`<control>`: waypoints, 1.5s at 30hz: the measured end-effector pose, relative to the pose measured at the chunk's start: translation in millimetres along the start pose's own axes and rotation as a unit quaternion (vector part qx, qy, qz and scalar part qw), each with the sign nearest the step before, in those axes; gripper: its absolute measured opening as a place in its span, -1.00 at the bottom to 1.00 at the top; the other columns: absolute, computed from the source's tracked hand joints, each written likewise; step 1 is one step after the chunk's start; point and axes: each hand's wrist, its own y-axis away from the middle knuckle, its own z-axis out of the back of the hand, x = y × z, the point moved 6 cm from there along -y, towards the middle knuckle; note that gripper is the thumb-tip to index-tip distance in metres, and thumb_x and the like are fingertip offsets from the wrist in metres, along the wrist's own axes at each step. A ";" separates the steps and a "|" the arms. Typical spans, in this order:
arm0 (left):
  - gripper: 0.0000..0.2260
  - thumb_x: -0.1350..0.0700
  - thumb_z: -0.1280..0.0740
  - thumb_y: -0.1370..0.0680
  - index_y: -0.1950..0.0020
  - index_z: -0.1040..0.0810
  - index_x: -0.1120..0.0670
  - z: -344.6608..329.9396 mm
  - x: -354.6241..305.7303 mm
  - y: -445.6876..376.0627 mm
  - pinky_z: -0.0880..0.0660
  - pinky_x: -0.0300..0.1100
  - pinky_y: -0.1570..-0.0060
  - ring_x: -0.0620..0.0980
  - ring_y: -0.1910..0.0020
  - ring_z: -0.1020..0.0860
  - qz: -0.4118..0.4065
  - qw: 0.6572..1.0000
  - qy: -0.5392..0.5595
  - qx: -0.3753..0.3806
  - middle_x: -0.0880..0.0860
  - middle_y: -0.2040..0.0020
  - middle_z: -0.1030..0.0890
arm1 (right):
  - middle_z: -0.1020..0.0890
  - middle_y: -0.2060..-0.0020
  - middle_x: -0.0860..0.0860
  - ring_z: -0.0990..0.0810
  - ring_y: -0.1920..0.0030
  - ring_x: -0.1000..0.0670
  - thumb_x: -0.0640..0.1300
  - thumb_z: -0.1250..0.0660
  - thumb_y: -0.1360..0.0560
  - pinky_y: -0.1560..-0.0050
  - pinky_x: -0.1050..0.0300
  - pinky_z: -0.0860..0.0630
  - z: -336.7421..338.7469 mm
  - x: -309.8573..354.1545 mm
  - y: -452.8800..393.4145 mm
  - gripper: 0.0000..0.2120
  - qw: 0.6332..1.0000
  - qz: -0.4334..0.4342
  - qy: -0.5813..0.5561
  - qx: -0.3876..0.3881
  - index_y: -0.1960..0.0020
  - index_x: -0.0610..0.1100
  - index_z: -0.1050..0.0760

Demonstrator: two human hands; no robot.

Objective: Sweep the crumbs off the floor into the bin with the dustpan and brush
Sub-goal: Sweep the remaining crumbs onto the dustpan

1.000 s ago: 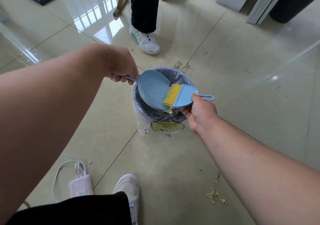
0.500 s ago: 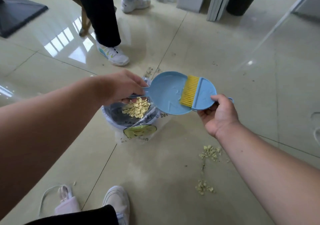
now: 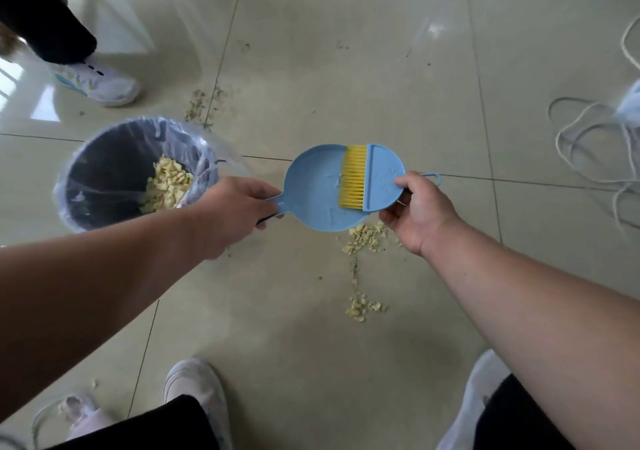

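Note:
My left hand (image 3: 231,214) grips the handle of a round blue dustpan (image 3: 313,190), held level above the floor and holding no crumbs. My right hand (image 3: 417,212) grips a blue brush (image 3: 382,179) whose yellow bristles lie across the pan. To the left stands a bin (image 3: 104,158) lined with a clear bag, with pale yellow crumbs inside. Two small heaps of crumbs lie on the tiles: one (image 3: 367,236) just under the pan's near edge, another (image 3: 362,307) closer to me.
Fine dark crumbs (image 3: 204,105) are scattered behind the bin. Another person's white shoe (image 3: 98,82) stands at the far left. White cords (image 3: 588,144) coil at the right. My own shoes (image 3: 197,390) are at the bottom, with a pink device (image 3: 79,418) at bottom left.
The dustpan and brush have moved right, away from over the bin, to above the crumb heap. The pan went from tipped over the bin to level.

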 end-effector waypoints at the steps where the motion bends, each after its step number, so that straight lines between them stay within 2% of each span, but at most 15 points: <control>1: -0.89 -0.12 -0.47 -0.52 0.07 -0.76 -0.14 -9.9 5.7 -2.5 -0.37 -0.24 0.40 -0.03 0.34 -0.45 0.009 1.000 -0.002 0.012 0.03 0.30 -0.63 | -0.65 0.34 -0.01 -0.59 0.27 -0.05 -0.20 -0.30 -0.57 0.35 0.14 -0.49 7.6 -3.9 -3.6 -0.92 1.000 -0.005 0.006 -0.003 0.02 -0.13 -0.57; 4: -0.88 -0.16 -0.46 -0.49 0.03 -0.76 -0.21 -35.8 23.7 -9.7 -0.47 -0.12 0.27 -0.01 0.27 -0.52 0.028 0.999 -0.008 0.041 0.13 0.08 -0.73 | -0.65 0.21 -0.05 -0.62 0.20 -0.06 -0.22 -0.29 -0.56 0.26 0.09 -0.52 29.2 -17.0 -14.5 -0.91 0.999 -0.024 0.022 -0.010 0.01 -0.14 -0.57; 8: -0.87 -0.11 -0.46 -0.47 0.02 -0.77 -0.20 -53.0 43.1 -15.2 -0.45 -0.09 0.25 -0.01 0.27 -0.49 0.044 0.998 0.007 0.051 0.18 0.01 -0.73 | -0.65 0.20 -0.05 -0.64 0.22 -0.06 -0.25 -0.27 -0.56 0.26 0.09 -0.55 50.4 -38.3 -26.9 -0.89 0.997 -0.055 0.044 -0.006 0.02 -0.14 -0.57; 13: -0.91 -0.05 -0.47 -0.46 0.09 -0.77 -0.12 -53.0 80.4 -13.8 -0.40 -0.09 0.27 0.03 0.29 -0.47 0.061 0.998 -0.001 0.021 0.27 0.04 -0.69 | -0.63 0.17 -0.06 -0.63 0.22 -0.05 -0.26 -0.27 -0.57 0.31 0.13 -0.54 56.4 -59.8 -40.7 -0.89 0.997 -0.063 0.054 -0.007 0.01 -0.15 -0.57; 15: -0.92 -0.02 -0.46 -0.47 0.13 -0.75 -0.09 -49.9 100.0 -14.3 -0.42 -0.13 0.31 0.00 0.32 -0.51 0.074 0.997 -0.028 0.012 0.24 0.11 -0.70 | -0.64 0.16 -0.07 -0.63 0.21 -0.05 -0.26 -0.27 -0.57 0.32 0.13 -0.55 54.7 -66.5 -46.0 -0.89 0.996 -0.060 0.062 -0.017 0.00 -0.15 -0.57; 17: -0.91 0.00 -0.44 -0.53 0.16 -0.71 -0.09 -46.3 117.9 -15.9 -0.45 -0.18 0.37 -0.03 0.35 -0.54 0.081 0.994 -0.068 0.016 0.13 0.20 -0.70 | -0.64 0.15 -0.09 -0.64 0.21 -0.05 -0.26 -0.28 -0.57 0.32 0.13 -0.57 50.9 -74.2 -50.6 -0.90 0.995 -0.056 0.078 -0.026 -0.01 -0.15 -0.57; 20: -0.88 -0.02 -0.38 -0.59 0.13 -0.65 -0.07 -40.5 136.5 -15.1 -0.41 -0.22 0.41 -0.01 0.35 -0.53 0.091 0.988 -0.120 0.021 0.00 0.20 -0.70 | -0.64 0.17 -0.11 -0.63 0.23 -0.05 -0.29 -0.31 -0.58 0.27 0.07 -0.57 38.4 -88.6 -55.3 -0.91 0.993 -0.045 0.106 -0.030 0.02 -0.14 -0.56; 24: -0.86 -0.01 -0.35 -0.63 0.02 -0.62 0.03 -31.8 155.1 -14.6 -0.35 -0.22 0.42 -0.03 0.33 -0.50 0.107 0.984 -0.140 0.029 0.08 0.13 -0.69 | -0.71 0.08 -0.16 -0.69 0.18 -0.07 -0.27 -0.36 -0.61 0.17 0.03 -0.62 10.8 -116.6 -60.6 -0.92 0.988 -0.031 0.152 -0.008 0.02 -0.13 -0.59; 28: -0.88 -0.01 -0.37 -0.61 -0.01 -0.60 0.02 -22.8 165.0 -15.9 -0.37 -0.21 0.38 -0.04 0.29 -0.52 0.105 0.979 -0.167 0.050 0.06 0.11 -0.70 | -0.75 -0.02 -0.21 -0.72 0.09 -0.13 -0.22 -0.39 -0.60 0.06 -0.02 -0.65 -12.9 -144.2 -65.0 -0.92 0.978 -0.013 0.206 0.021 0.06 -0.12 -0.64; 34: -0.94 0.03 -0.44 -0.56 0.02 -0.62 -0.01 -15.9 173.1 -19.6 -0.40 -0.23 0.40 -0.06 0.33 -0.56 0.102 0.971 -0.212 0.053 0.04 0.15 -0.71 | -0.76 0.03 -0.13 -0.77 0.00 -0.17 -0.17 -0.42 -0.60 -0.07 -0.14 -0.71 -26.0 -160.9 -75.9 -0.92 0.974 -0.022 0.226 0.012 0.07 -0.09 -0.65; 36: -0.96 0.06 -0.44 -0.55 0.02 -0.62 -0.01 -16.4 176.0 -21.0 -0.41 -0.24 0.42 -0.05 0.38 -0.54 0.103 0.971 -0.208 0.054 0.04 0.16 -0.72 | -0.76 0.07 -0.10 -0.77 0.03 -0.15 -0.15 -0.41 -0.61 -0.09 -0.16 -0.70 -21.0 -159.8 -78.9 -0.89 0.969 -0.021 0.245 -0.005 0.10 -0.07 -0.63; 40: -0.96 0.05 -0.45 -0.55 0.04 -0.63 -0.02 -16.1 175.2 -24.2 -0.43 -0.22 0.39 -0.03 0.37 -0.56 0.095 0.970 -0.216 0.055 0.03 0.18 -0.72 | -0.75 0.10 -0.04 -0.77 0.09 -0.07 -0.15 -0.40 -0.61 -0.11 -0.17 -0.70 8.2 -152.3 -81.2 -0.87 0.966 -0.019 0.252 -0.048 0.12 -0.05 -0.61; 45: -0.96 0.07 -0.45 -0.52 0.05 -0.64 -0.04 -20.6 168.0 -28.8 -0.45 -0.21 0.36 -0.03 0.33 -0.60 0.088 0.966 -0.237 0.062 -0.04 0.23 -0.72 | -0.74 0.12 -0.06 -0.76 0.03 -0.14 -0.21 -0.38 -0.61 -0.15 -0.17 -0.68 58.8 -138.2 -80.7 -0.86 0.972 -0.024 0.212 -0.097 0.12 -0.07 -0.60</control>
